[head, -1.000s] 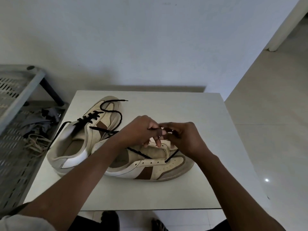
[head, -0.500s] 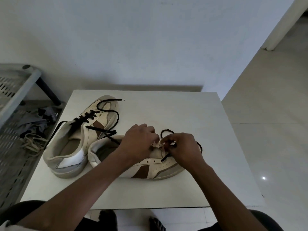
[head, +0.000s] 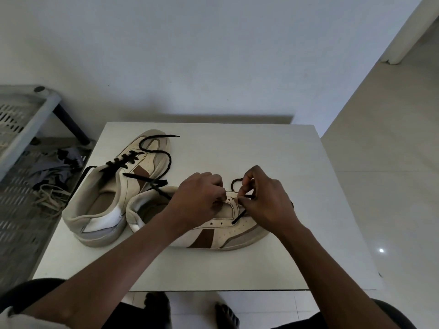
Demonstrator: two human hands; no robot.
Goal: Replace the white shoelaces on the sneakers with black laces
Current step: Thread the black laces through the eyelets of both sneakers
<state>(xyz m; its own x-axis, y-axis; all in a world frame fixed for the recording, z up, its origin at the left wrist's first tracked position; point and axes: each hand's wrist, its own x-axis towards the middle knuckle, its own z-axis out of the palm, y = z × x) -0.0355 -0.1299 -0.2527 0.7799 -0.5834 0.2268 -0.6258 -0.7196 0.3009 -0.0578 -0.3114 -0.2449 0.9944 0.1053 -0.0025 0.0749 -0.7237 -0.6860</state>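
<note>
Two cream sneakers with brown side panels lie on a small white table (head: 237, 269). The far sneaker (head: 107, 198) at the left carries a black lace (head: 155, 151) through its eyelets, with loose ends trailing over its toe. The near sneaker (head: 213, 233) points right. My left hand (head: 202, 200) rests curled on its tongue and upper eyelets. My right hand (head: 263, 198) pinches the end of a second black lace (head: 237, 218) at an eyelet near the toe; a loop of that lace shows behind my fingers.
On the floor at the left, a heap of pale laces (head: 50, 198) and grey cloth (head: 54, 167) lies beside a perforated plastic rack (head: 23, 115). My bare feet (head: 156, 305) show under the table's front edge. Tiled floor stretches away to the right.
The near sneaker has come down from a slight lift onto the table. My hands have shifted toward its toe end, and my right fingers now pinch the lace at an eyelet.
</note>
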